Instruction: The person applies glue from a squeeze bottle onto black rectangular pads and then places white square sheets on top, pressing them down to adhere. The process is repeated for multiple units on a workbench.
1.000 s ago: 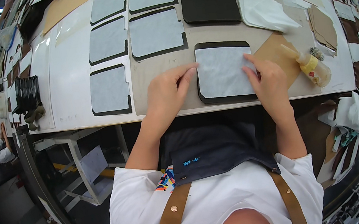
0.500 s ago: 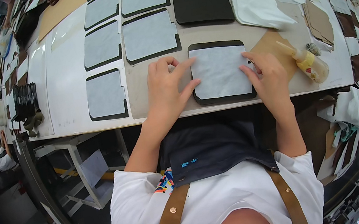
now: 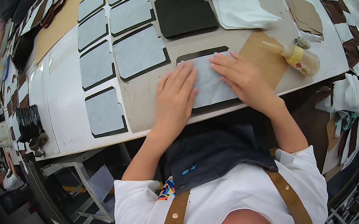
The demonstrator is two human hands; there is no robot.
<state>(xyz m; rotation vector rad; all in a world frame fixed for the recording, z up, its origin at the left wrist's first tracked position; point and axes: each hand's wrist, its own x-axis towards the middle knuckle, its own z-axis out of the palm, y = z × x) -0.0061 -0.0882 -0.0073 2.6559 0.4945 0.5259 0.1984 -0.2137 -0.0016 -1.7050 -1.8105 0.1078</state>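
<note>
A black panel with a pale grey-white sheet on its face lies at the near edge of the table. My left hand rests flat over the sheet's left side, fingers stretched out. Over its right part lies my right hand, also flat, with the fingers extended. Black margins show above and below the sheet; its left and right edges are mostly hidden under my hands. To the left lie several similar black panels with pale sheets, laid out in two columns.
Beyond my hands are a stack of black panels and a pile of white sheets. A glue bottle with a pointed nozzle lies at right, beside tan card. Brown card pieces lie farther right. Dark strips hang at the left.
Both hands have gone from pinching or touching the sheet's side edges to lying flat on top of it. The whole view has shifted and tilted slightly.
</note>
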